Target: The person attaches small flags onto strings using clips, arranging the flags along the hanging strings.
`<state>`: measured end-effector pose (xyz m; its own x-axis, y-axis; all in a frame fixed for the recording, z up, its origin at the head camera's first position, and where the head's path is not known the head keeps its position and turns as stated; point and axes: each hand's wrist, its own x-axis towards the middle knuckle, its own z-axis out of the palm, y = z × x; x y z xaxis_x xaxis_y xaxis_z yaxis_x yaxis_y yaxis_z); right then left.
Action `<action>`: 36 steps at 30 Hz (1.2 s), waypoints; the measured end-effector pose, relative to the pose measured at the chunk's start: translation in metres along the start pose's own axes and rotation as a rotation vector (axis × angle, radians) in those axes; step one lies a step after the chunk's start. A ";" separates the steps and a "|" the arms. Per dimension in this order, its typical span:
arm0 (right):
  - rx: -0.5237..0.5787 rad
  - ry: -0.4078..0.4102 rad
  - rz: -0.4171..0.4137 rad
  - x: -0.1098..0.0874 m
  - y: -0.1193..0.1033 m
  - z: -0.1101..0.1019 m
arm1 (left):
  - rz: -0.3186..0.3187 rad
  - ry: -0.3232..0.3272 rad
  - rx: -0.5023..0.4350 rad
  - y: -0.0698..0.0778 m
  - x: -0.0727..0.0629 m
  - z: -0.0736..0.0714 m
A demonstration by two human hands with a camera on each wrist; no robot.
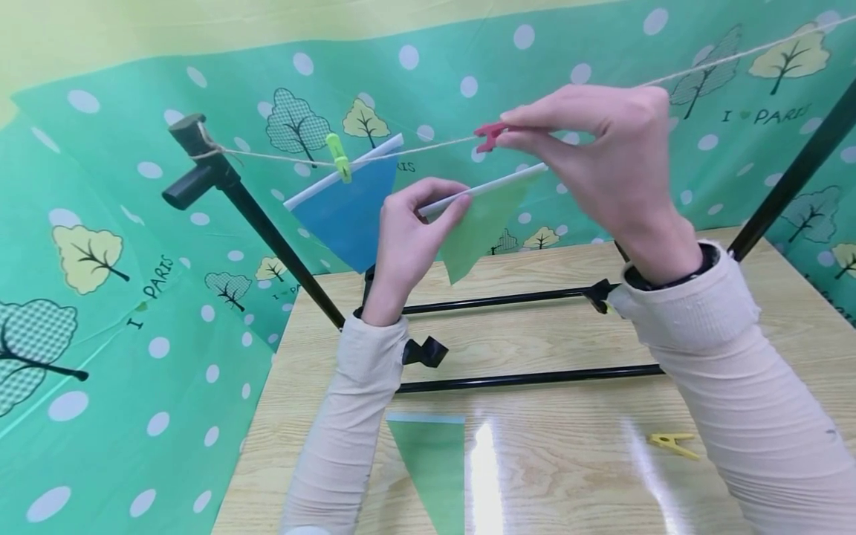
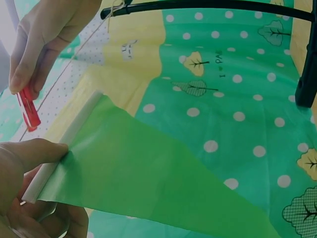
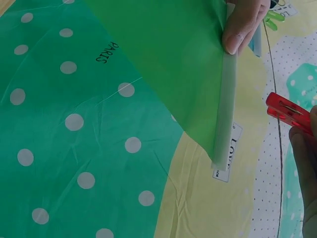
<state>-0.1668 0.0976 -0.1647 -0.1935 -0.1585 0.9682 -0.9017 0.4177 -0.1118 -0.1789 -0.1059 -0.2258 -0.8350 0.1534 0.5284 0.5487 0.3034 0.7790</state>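
My left hand (image 1: 417,230) pinches the white top edge of a green triangular pennant (image 1: 484,219) between thumb and fingers. The pennant hangs just below the string (image 1: 435,146), apart from it. In my right hand (image 1: 605,156) a red clothespin (image 1: 491,136) is pinched between thumb and fingers, its nose pointing left at the string. The left wrist view shows this red clothespin (image 2: 28,111) above the pennant's white edge. To the left, a blue pennant (image 1: 354,200) hangs from the string under a light green clothespin (image 1: 339,157).
A black pole (image 1: 267,256) at left carries the tied string; another black pole (image 1: 796,171) rises at right. Black crossbars (image 1: 528,379) run low over the wooden table (image 1: 548,475). A second green pennant (image 1: 435,461) and a yellow clothespin (image 1: 672,443) lie on the table.
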 end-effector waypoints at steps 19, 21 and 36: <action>-0.056 -0.138 0.077 -0.004 -0.001 -0.003 | 0.030 0.042 -0.020 0.004 0.006 0.001; -0.066 -0.159 0.061 -0.004 -0.001 -0.003 | 0.027 0.045 -0.022 0.005 0.007 0.001; -0.099 -0.221 0.035 -0.006 0.000 -0.002 | 0.102 0.106 -0.131 0.008 0.010 0.004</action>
<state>-0.1647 0.1002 -0.1702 -0.3139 -0.3296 0.8904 -0.8525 0.5107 -0.1114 -0.1832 -0.0981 -0.2152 -0.7698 0.0750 0.6339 0.6365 0.1653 0.7534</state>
